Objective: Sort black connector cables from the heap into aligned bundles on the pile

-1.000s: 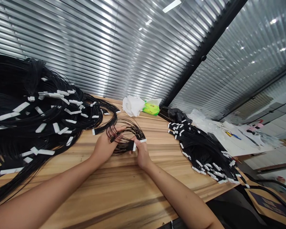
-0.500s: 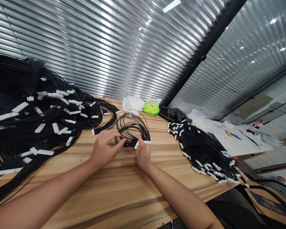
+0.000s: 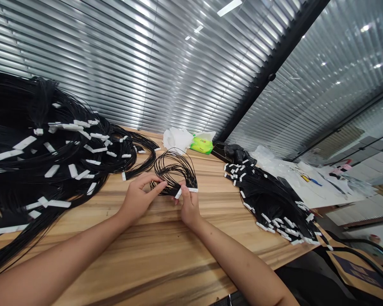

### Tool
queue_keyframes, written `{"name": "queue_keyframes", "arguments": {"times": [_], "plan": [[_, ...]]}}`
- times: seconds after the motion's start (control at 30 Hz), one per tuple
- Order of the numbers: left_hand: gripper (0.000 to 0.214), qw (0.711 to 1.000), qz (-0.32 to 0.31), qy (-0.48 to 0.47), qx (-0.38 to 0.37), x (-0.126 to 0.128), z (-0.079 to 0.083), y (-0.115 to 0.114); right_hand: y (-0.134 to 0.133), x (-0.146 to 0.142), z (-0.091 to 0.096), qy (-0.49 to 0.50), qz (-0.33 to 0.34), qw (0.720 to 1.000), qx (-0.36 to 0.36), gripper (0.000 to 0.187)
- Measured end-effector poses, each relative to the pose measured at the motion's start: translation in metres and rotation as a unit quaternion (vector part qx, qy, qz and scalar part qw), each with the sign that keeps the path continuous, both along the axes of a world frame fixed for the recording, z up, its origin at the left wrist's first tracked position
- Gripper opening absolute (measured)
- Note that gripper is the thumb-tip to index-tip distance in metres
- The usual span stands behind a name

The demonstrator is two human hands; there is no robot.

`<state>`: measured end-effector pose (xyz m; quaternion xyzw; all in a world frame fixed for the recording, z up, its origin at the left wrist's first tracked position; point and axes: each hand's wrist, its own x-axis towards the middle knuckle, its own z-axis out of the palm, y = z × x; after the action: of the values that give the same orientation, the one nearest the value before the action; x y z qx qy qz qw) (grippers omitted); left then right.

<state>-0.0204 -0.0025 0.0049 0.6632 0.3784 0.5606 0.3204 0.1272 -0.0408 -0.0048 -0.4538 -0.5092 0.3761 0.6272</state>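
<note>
A looped bundle of thin black cables (image 3: 175, 170) with white end strips is held up over the wooden table (image 3: 140, 263). My right hand (image 3: 189, 206) pinches the bundle at its white strips (image 3: 188, 190), thumb on top. On the other side, my left hand (image 3: 143, 191) has its thumb and fingers closed around the strands of the same loop. Some of the fingertips are hidden behind the cables.
On the left rises a big heap of black cables (image 3: 6, 106) with white strips. A second pile (image 3: 271, 199) lies at the right. Against the blinds stand white crumpled tissue (image 3: 177, 138) and a green tissue pack (image 3: 201, 144). A paper bag (image 3: 360, 272) is at lower right.
Both hands and the looped cable bundle have shifted slightly to the left. The hold on the bundle looks the same.
</note>
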Motion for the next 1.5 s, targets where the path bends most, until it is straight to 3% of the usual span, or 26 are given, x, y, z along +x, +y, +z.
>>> {"name": "queue_keyframes", "arguments": {"times": [0.13, 0.27, 0.43, 0.63, 0.93, 1.1, 1.2, 1.3, 1.5], "plan": [[0.016, 1.000, 0.009, 0.024, 0.006, -0.001, 0.001, 0.000, 0.002, 0.001, -0.003, -0.008, 0.011, 1.000, 0.009, 0.043], [0.014, 0.995, 0.022, 0.074, 0.064, -0.002, 0.001, 0.000, 0.003, 0.002, -0.005, -0.013, 0.011, 1.000, 0.003, 0.043], [0.012, 0.976, 0.027, 0.160, 0.142, -0.004, 0.001, 0.000, 0.005, 0.003, -0.008, 0.008, 0.012, 1.000, -0.008, 0.041], [0.015, 0.957, 0.038, 0.230, 0.172, -0.003, 0.003, -0.004, 0.007, 0.003, -0.008, 0.016, 0.006, 0.999, -0.033, 0.042], [0.021, 0.941, 0.050, 0.243, 0.231, -0.005, 0.003, -0.008, 0.001, -0.001, -0.001, 0.045, -0.016, 0.999, -0.003, 0.036], [0.030, 0.926, 0.122, 0.232, 0.270, -0.006, 0.002, -0.008, 0.001, -0.003, 0.000, 0.069, -0.027, 0.997, -0.007, 0.038], [0.029, 0.927, 0.140, 0.238, 0.254, -0.007, 0.003, -0.008, 0.002, -0.003, 0.004, 0.090, -0.035, 0.995, -0.010, 0.038], [0.028, 0.941, 0.137, 0.242, 0.192, -0.007, 0.003, -0.005, 0.003, -0.003, 0.011, 0.123, -0.046, 0.991, 0.006, 0.036], [0.022, 0.982, 0.040, 0.181, 0.030, -0.006, -0.002, 0.007, -0.001, -0.006, 0.015, 0.153, -0.005, 0.988, -0.008, 0.032]]}}
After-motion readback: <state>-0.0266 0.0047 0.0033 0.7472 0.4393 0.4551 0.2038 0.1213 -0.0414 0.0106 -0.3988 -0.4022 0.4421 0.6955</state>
